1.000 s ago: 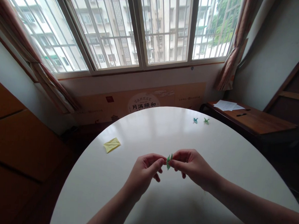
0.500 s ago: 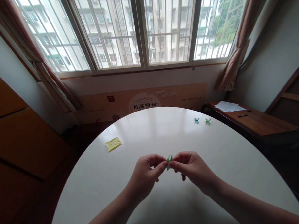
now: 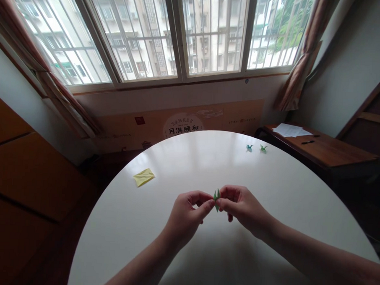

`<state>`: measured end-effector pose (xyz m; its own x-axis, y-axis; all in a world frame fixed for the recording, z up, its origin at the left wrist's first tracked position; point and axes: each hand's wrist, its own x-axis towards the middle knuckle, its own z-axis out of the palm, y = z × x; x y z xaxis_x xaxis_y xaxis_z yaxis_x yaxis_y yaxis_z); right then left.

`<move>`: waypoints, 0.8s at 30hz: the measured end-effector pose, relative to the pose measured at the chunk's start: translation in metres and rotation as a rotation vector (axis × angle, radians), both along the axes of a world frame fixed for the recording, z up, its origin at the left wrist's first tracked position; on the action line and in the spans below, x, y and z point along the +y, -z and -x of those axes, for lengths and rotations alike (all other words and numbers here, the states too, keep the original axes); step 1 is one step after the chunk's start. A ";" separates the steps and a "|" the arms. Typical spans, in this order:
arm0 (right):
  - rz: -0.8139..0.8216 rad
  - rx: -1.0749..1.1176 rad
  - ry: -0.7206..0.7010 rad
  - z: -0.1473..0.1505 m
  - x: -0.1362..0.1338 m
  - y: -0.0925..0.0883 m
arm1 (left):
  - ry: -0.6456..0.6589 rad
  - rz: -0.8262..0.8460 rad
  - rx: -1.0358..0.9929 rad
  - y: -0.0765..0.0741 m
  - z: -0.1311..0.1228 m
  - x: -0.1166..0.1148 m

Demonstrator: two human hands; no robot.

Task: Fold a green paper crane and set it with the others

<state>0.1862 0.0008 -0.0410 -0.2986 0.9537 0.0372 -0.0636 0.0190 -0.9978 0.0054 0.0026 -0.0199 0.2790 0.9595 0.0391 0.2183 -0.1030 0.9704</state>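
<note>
Left hand [image 3: 185, 214] now has its thumb in closer, so I've got it and the right hand [image 3: 244, 207] both pinching the green folded paper [image 3: 218, 195], probably steadier, right of the yellow paper [image 3: 144, 177].

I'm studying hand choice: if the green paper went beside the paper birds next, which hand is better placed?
Probably the right hand: it pinches the green folded paper and is nearer the blue bird and green bird. The left hand, also pinching, is farther.
</note>
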 end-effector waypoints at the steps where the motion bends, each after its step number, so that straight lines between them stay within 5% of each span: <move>1: 0.008 0.014 -0.004 0.000 0.000 0.000 | -0.003 -0.018 0.009 -0.001 0.000 0.000; 24: 0.022 0.093 -0.101 0.000 0.000 -0.002 | -0.005 -0.046 -0.044 -0.001 0.004 0.002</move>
<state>0.1866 0.0003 -0.0394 -0.3898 0.9196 0.0484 -0.1562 -0.0143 -0.9876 0.0014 0.0047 -0.0186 0.2714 0.9578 0.0949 0.1764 -0.1464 0.9734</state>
